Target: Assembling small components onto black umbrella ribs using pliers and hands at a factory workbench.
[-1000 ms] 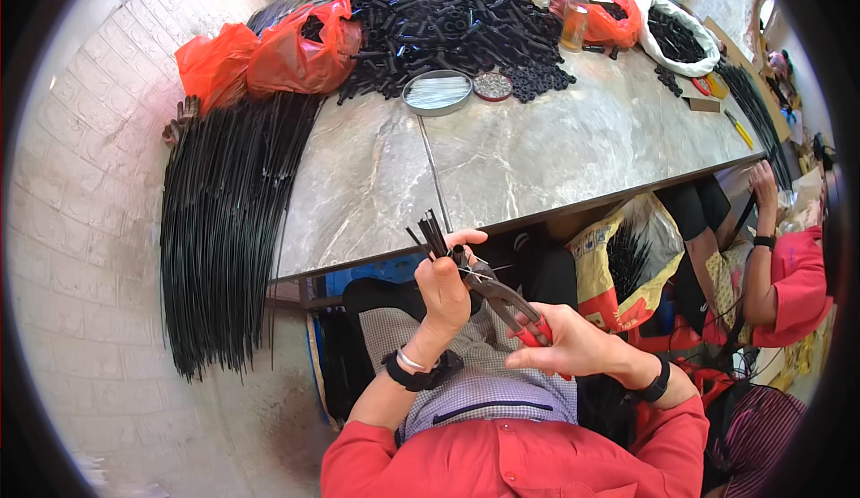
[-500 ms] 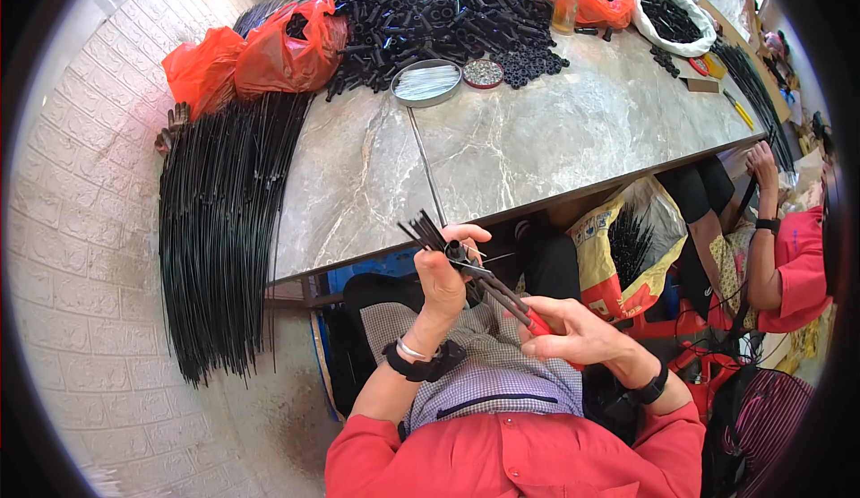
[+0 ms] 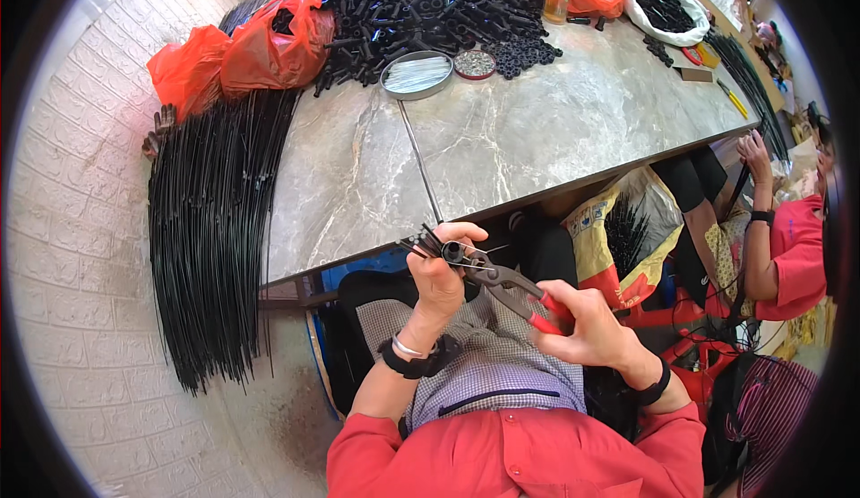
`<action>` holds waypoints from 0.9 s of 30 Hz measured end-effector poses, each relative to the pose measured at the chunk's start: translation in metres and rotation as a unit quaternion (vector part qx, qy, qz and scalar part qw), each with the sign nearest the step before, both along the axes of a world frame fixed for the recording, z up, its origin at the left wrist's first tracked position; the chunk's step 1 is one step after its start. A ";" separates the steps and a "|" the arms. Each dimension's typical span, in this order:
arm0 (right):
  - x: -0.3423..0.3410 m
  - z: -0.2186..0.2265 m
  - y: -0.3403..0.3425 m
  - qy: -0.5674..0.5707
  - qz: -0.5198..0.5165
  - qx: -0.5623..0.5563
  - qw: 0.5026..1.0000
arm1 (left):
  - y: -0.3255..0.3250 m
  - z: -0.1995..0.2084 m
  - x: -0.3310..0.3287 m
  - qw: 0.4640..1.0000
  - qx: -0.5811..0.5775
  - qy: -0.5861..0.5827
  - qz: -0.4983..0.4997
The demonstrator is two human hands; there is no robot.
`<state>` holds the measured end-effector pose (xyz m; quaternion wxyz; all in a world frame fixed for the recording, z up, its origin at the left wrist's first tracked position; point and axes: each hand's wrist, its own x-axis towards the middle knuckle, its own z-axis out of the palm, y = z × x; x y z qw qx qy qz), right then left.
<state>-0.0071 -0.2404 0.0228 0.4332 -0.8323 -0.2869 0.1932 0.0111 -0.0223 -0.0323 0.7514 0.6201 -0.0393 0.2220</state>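
Note:
In front of my lap, my left hand (image 3: 436, 285) is closed around a small bunch of thin black rods (image 3: 417, 242) and a short black tube (image 3: 453, 253) with its open end showing. My right hand (image 3: 587, 330) grips the red handles of a pair of pincers (image 3: 512, 294), which stand apart. The dark head of the pincers is right beside the tube, at my left fingers. A thin pale wire shows there too; whether the jaws bite it I cannot tell.
The grey marbled table (image 3: 358, 184) carries a big heap of black tubes (image 3: 430, 14), a dish of pale sticks (image 3: 417, 75) and a red-rimmed tin (image 3: 475, 65). Long black rods (image 3: 210, 238) hang over its left edge. A yellow sack (image 3: 623, 238) and a co-worker (image 3: 784, 256) are at right.
My right hand has turned the pincers, so their two handles now show spread apart instead of nearly in line. The left hand keeps its hold. My view has shifted slightly.

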 end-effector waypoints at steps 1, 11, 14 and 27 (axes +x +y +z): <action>0.002 0.002 0.000 0.117 0.040 0.069 0.990 | 0.001 0.000 -0.001 1.000 -0.001 0.001 0.001; -0.002 0.019 0.009 0.130 0.051 -0.052 0.989 | 0.005 -0.005 -0.003 0.998 0.041 0.037 0.001; -0.009 -0.002 0.008 -0.012 -0.032 -0.063 0.997 | 0.001 0.006 -0.001 0.996 0.071 0.045 0.026; 0.023 -0.022 -0.004 -0.029 0.136 0.114 0.984 | 0.012 -0.001 -0.004 0.993 0.020 0.083 -0.085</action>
